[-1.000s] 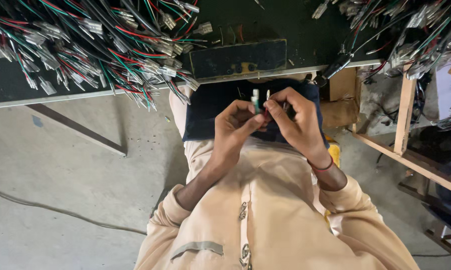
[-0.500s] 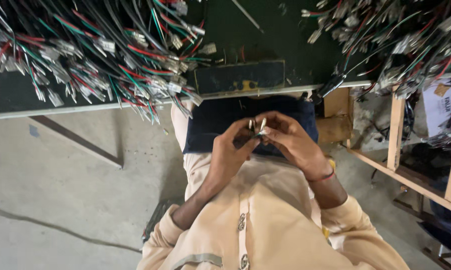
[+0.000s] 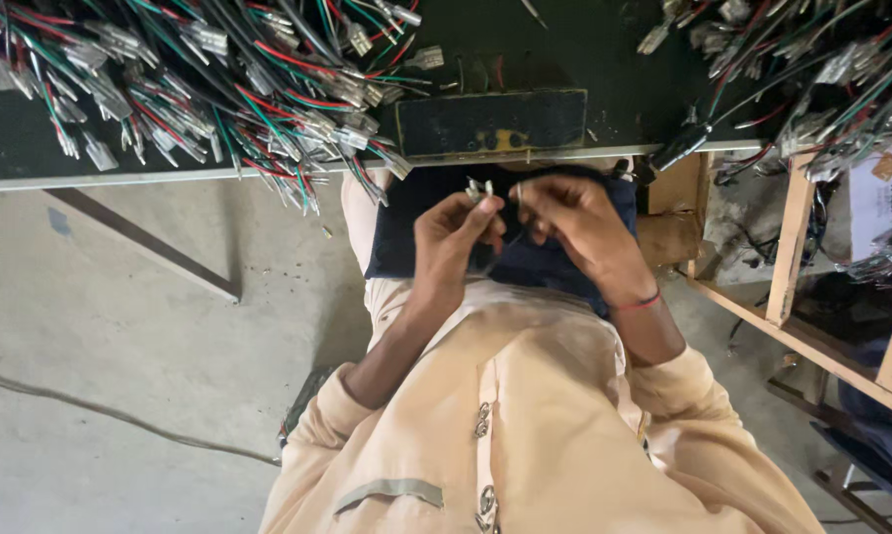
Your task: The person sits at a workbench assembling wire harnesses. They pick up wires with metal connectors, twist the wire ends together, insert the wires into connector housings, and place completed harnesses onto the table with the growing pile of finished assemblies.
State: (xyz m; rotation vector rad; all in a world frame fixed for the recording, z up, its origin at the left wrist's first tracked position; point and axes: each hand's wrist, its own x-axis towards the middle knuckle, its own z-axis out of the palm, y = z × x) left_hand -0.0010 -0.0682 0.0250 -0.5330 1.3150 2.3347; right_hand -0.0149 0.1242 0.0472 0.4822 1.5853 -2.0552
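- The left hand [image 3: 451, 232] pinches a small pale connector [image 3: 479, 187] at its fingertips, over the lap.
- The right hand [image 3: 574, 222] is closed narrowly on a thin dark wire [image 3: 510, 242] beside it; wire and connector look not yet joined.
- A dark cloth [image 3: 406, 232] covers the lap below.
- Large heaps of wires [image 3: 218, 79] lie on the bench [image 3: 604, 49], so much work seems left.

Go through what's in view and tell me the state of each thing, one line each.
Left hand: raised over the lap, fingertips pinching a small connector.
Right hand: raised beside it, fingers pinching a thin wire.
Wire bundles: heaped loose on the bench, ends hanging over its edge.
Dark cloth: spread across the lap.
Black block: lying flat at the bench edge.
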